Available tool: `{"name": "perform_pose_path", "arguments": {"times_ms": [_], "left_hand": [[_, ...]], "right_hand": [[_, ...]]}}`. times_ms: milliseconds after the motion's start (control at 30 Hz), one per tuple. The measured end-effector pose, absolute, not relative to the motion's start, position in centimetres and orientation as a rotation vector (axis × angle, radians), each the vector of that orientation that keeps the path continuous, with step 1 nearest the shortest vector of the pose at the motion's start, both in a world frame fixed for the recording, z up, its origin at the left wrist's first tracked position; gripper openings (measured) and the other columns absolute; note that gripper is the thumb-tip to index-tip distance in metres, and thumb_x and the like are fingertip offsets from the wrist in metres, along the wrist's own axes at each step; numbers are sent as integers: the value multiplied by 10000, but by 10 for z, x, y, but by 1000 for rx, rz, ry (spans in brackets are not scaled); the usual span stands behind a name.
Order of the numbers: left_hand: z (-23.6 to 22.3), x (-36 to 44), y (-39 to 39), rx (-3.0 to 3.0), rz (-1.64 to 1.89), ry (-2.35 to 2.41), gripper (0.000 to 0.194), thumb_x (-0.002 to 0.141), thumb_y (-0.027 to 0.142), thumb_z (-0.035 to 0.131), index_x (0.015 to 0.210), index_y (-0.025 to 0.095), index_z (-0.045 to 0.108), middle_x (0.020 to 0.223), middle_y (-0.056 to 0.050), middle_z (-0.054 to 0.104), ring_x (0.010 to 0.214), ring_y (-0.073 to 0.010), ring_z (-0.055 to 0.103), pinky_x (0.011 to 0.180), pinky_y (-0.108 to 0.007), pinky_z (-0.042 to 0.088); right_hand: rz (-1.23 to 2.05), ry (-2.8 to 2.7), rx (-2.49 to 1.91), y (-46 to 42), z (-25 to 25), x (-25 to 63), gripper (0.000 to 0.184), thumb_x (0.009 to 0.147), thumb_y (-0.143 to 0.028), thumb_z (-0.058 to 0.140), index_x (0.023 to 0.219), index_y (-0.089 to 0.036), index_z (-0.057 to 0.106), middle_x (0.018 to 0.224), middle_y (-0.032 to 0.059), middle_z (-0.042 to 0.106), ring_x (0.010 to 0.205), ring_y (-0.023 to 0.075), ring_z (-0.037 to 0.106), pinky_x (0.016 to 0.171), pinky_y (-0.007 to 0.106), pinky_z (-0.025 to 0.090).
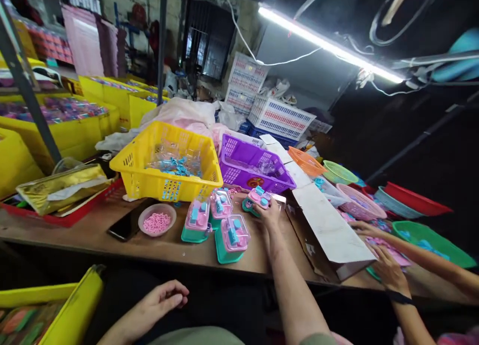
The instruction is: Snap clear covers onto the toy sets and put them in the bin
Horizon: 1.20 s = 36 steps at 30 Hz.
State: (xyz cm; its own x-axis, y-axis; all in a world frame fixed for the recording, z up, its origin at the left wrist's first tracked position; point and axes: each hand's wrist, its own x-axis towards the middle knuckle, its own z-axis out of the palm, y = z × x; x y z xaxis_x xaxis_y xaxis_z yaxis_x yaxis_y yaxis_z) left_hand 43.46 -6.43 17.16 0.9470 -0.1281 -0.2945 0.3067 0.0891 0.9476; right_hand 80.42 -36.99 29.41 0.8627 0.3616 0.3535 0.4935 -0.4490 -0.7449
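Note:
My right hand (pixel 267 215) reaches across the table and is closed on a toy piece (pixel 258 200) with a pink top, light blue parts and a teal base. My left hand (pixel 168 297) hovers in front of the table edge, fingers loosely curled and thumb a little apart, with nothing visible in it. Between the hands, on the tabletop, stand three small toy boxes with teal bases, pink tops and clear covers: a left one (pixel 196 219), a rear one (pixel 220 205) and a front one (pixel 232 237).
A pink bowl of small pink links (pixel 157 220) sits beside a black phone (pixel 125 225). Behind are a yellow basket (pixel 168 185) and a purple basket (pixel 254 168). A long white cardboard box (pixel 329 225) lies right; past it, another person's hands (pixel 389 265) handle pink pieces.

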Motion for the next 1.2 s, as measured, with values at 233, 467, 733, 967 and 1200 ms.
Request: {"name": "perform_pose_path", "arguments": {"times_ms": [233,467,733,967,1200], "left_hand": [[241,439,-134,1890,-455,-299,458,1037,563,738,1443,351,737,1434,-63,768,1346,-351,714,1207,-475,571],[239,537,-265,2191,586,-589,1030,1049,233,670,1839,187,10,1898,-269,127,1792,-463,82,1411,-729,280],[225,608,-285,2248,435,-496,1135,949,440,885,1797,230,161,1694,-264,494,1600,-489,509,1295,-730,450],[221,621,-293,2138,386,-476,1465,721,543,1061,1809,279,116,1792,-253,323,1683,-511,374,1302,-707,461],[212,651,-284,1991,176,-737,1239,836,458,981,1783,215,220,1696,-190,479,1603,-454,499,1340,-633,431]], "right_hand": [[-161,-340,-1831,-467,263,725,1012,617,-582,1033,1469,-208,638,1441,167,745,1265,370,747,1123,526,621],[33,-356,-1710,-501,250,650,1084,539,-458,1129,1514,-239,709,1513,133,743,1367,381,731,1168,494,617],[-219,-247,-1423,-514,258,648,864,595,-784,1042,1247,-259,826,1501,142,760,1455,405,682,1223,558,573],[-368,-24,-1110,-521,267,636,478,856,-634,950,994,-310,626,893,-57,734,1008,207,797,1137,578,650],[27,65,-1019,-513,295,617,504,804,-559,972,1167,-306,733,778,-69,612,760,152,694,903,388,750]]}}
